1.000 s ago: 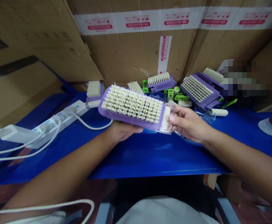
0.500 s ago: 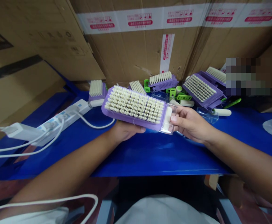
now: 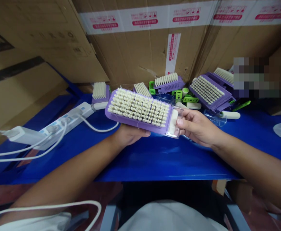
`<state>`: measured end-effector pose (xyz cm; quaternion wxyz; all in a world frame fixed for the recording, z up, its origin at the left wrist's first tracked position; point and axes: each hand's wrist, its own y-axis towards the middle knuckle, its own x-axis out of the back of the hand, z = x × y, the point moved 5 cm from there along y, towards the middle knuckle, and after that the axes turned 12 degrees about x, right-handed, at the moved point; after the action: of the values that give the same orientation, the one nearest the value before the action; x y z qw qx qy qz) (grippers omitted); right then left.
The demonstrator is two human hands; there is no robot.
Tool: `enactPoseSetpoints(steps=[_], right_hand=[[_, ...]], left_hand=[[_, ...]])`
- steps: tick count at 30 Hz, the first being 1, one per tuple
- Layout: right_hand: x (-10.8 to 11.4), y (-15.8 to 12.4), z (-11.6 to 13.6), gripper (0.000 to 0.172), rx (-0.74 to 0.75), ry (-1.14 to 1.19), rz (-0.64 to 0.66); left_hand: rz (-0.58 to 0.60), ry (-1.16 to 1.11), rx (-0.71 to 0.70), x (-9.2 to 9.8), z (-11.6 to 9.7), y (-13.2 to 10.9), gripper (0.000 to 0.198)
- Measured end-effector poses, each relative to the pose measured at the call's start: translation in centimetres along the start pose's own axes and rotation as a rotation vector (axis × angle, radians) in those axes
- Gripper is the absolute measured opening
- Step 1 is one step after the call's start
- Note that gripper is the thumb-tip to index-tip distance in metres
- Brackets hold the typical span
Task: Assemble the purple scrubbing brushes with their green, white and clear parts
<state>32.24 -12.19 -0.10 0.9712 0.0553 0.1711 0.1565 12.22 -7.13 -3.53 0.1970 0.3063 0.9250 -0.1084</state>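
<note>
Since a second ago: only a slight view shift; rectangular purple plastic brush with cream bristles (image 3: 137, 107) unmoved in grasp | head: left hand (image 3: 128, 134) supports it underneath, right hand (image 3: 195, 126) pinches its clear plastic end (image 3: 175, 132); brush above glossy blue bench (image 3: 154, 163) | likely a steady holding pause
</note>
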Motion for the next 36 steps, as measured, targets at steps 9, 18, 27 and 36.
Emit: enactPoseSetpoints(steps=[9, 18, 27, 36], right_hand=[[0.19, -0.05, -0.21, 0.050, 0.007, -0.004, 0.020], [0.07, 0.01, -0.23, 0.046, 0.017, 0.037, 0.034], [0.03, -0.10, -0.44, 0.047, 0.006, 0.048, 0.028], [0.02, -0.08, -0.41, 0.045, 0.001, 0.052, 0.034]], left_hand=[[-0.012, 0.027, -0.001, -0.09, -0.25, -0.21, 0.058], [-0.044, -0.008, -0.007, 0.02, -0.16, -0.16, 0.066], [-0.021, -0.006, 0.003, -0.34, -0.32, -0.25, 0.061], [-0.042, -0.013, 0.028, -0.41, -0.04, -0.25, 0.063]])
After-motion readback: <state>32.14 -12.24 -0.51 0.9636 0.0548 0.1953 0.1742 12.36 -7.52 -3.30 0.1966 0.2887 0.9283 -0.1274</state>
